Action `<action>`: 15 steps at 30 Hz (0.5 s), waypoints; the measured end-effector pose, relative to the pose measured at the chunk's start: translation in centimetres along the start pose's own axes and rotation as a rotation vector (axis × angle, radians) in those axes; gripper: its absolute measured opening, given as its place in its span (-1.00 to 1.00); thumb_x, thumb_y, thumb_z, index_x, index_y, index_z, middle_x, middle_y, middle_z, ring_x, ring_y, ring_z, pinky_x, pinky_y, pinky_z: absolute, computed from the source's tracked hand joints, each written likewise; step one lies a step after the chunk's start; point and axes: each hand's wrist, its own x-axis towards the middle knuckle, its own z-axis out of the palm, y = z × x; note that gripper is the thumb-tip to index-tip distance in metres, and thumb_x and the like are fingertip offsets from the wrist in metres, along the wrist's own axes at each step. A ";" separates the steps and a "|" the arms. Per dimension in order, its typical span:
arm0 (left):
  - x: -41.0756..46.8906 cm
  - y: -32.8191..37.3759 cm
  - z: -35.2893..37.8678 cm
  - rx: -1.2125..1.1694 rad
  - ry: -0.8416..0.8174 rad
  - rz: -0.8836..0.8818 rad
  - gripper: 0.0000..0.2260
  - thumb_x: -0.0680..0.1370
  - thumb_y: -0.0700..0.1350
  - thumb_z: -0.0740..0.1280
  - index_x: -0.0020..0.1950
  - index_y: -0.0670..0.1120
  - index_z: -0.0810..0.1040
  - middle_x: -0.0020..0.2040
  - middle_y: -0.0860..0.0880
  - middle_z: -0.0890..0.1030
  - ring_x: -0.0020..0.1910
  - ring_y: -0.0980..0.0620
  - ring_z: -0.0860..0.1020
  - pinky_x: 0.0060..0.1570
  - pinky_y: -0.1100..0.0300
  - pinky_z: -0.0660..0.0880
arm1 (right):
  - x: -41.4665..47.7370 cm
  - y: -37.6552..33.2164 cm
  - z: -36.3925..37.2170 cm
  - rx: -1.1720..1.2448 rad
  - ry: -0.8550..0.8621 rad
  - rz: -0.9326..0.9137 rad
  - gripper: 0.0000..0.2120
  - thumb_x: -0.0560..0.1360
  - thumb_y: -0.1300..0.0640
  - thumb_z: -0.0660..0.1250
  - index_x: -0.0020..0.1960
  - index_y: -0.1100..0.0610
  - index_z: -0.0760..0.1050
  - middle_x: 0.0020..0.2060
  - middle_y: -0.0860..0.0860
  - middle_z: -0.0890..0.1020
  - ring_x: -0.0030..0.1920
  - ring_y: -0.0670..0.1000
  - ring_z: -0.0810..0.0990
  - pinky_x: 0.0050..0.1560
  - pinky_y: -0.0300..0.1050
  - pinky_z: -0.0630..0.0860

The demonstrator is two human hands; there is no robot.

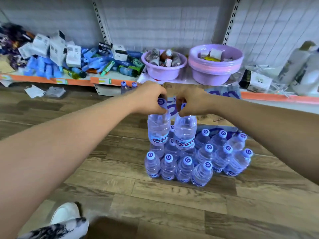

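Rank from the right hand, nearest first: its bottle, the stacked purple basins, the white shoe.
1. Bottle: held by the right hand.
2. Stacked purple basins: on the shelf beyond.
3. White shoe: on the floor, lower left.

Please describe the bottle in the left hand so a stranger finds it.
On the wooden floor stands a cluster of water bottles. Two more are held above it. The wanted bottle is the left one, its neck gripped by the left hand.

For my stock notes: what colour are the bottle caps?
Round plastic caps: pale lilac with purple swirl; head view.
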 end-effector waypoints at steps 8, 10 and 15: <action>2.9 9.8 2.5 -0.058 -0.026 0.142 -0.76 0.37 -0.04 0.46 -0.09 -0.16 0.57 -0.19 -0.09 0.53 -0.21 -0.03 0.42 -0.31 0.17 0.27 | -6.6 6.8 -1.1 -0.031 -0.100 0.145 -0.86 0.41 0.13 0.40 -0.04 0.12 0.57 -0.20 -0.01 0.51 -0.07 0.05 0.48 -0.18 -0.19 0.35; 3.5 11.8 3.2 -0.074 -0.041 0.164 -0.73 0.37 -0.04 0.45 -0.06 -0.19 0.58 -0.15 -0.11 0.57 -0.19 -0.02 0.44 -0.25 0.18 0.32 | -8.1 8.4 -1.3 -0.028 -0.113 0.177 -0.88 0.40 0.13 0.41 -0.07 0.10 0.56 -0.17 0.01 0.51 -0.08 0.06 0.50 -0.16 -0.19 0.36; 4.6 15.4 5.1 -0.107 -0.099 0.223 -0.76 0.37 -0.01 0.46 -0.15 -0.15 0.54 -0.29 -0.03 0.49 -0.20 -0.04 0.45 -0.22 0.14 0.37 | -11.3 11.9 -0.4 -0.010 -0.145 0.237 -0.92 0.37 0.15 0.40 -0.16 0.07 0.52 -0.23 0.04 0.55 -0.12 0.15 0.59 -0.27 -0.16 0.44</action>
